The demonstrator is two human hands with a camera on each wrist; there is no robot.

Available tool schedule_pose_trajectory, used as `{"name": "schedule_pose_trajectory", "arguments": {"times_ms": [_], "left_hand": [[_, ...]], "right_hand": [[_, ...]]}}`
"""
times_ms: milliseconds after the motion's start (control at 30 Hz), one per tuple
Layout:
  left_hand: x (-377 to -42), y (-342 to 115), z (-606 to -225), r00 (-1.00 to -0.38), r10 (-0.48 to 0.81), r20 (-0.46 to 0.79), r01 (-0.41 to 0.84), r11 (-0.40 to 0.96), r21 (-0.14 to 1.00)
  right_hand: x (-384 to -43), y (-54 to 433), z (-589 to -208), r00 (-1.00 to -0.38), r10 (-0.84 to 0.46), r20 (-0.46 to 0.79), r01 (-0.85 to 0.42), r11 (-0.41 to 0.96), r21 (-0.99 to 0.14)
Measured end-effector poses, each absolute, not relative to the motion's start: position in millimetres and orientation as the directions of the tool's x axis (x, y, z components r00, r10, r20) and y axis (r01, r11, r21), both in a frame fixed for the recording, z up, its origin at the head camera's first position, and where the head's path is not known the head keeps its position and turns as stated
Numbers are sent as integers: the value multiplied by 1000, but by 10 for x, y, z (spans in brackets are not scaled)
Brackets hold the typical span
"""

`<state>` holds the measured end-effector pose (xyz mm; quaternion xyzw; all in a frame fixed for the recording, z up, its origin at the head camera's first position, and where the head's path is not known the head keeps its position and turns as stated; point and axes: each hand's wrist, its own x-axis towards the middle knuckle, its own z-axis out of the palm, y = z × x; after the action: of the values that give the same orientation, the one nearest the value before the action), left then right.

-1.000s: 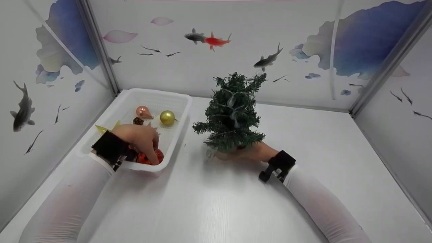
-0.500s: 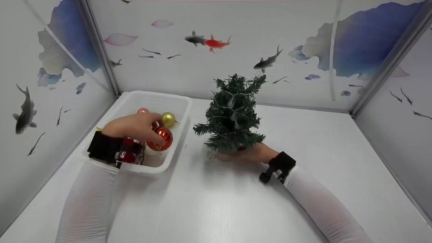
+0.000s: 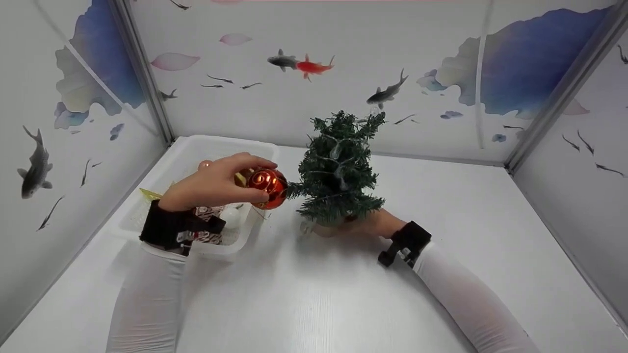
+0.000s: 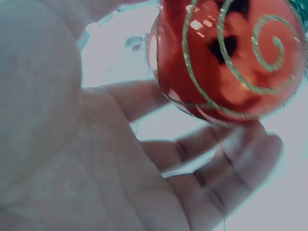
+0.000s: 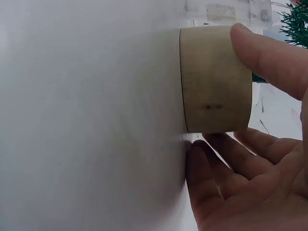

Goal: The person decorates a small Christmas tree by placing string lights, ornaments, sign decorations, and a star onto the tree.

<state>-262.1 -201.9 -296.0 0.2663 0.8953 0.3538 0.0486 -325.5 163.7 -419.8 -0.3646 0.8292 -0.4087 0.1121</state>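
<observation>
A shiny orange-red Christmas bauble (image 3: 268, 187) with gold glitter swirls is held between the thumb and fingers of my left hand (image 3: 213, 184). In the head view it overlaps the tip of a left branch of the small Christmas tree (image 3: 338, 166). The left wrist view shows the bauble (image 4: 231, 57) close up, with fingers curled beneath it. My right hand (image 3: 378, 223) grips the tree's round wooden base (image 5: 216, 82), thumb on one side and fingers on the other. A wire with clear bulbs winds round the upright tree.
A white plastic basket (image 3: 228, 141) stands at the left, partly behind my left hand. Inside are a white ball (image 3: 230, 216), a pink bauble (image 3: 205, 164) and a yellow pointed piece (image 3: 150, 194). Walls printed with fish enclose the white table (image 3: 304, 299).
My left hand has lifted the orange-red bauble from the basket and carried it right, up to the tree. The white ball has come into view. The right hand stays at the base.
</observation>
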Motion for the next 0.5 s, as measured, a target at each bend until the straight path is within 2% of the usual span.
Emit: {"name": "schedule_pose_trajectory", "arguments": {"times_ms": [100,200,267,367,500], "left_hand": [[-2629,-1966,-2973,-818,556,147,473,504,723],[-2623,-1907,-2985,-809,561,177,481,457,748],[-2610,-1868,-2994,-806,560,190,487,445,752],[-2587,-1806,-3002,-793,569,217,509,423,750],[-2569,-1727,-3006,-752,593,287,570,367,735]], "right_hand": [[-3329,1685,-4223,-722,-685,96,-485,403,-776],[-3446,1780,-4259,-736,-672,85,-489,441,-753],[-3495,1902,-4256,-789,-614,23,-426,520,-740],[-3525,2099,-4165,-832,-549,-81,-353,635,-687],[-3528,2356,-3942,-822,-548,-155,-340,691,-638]]}}
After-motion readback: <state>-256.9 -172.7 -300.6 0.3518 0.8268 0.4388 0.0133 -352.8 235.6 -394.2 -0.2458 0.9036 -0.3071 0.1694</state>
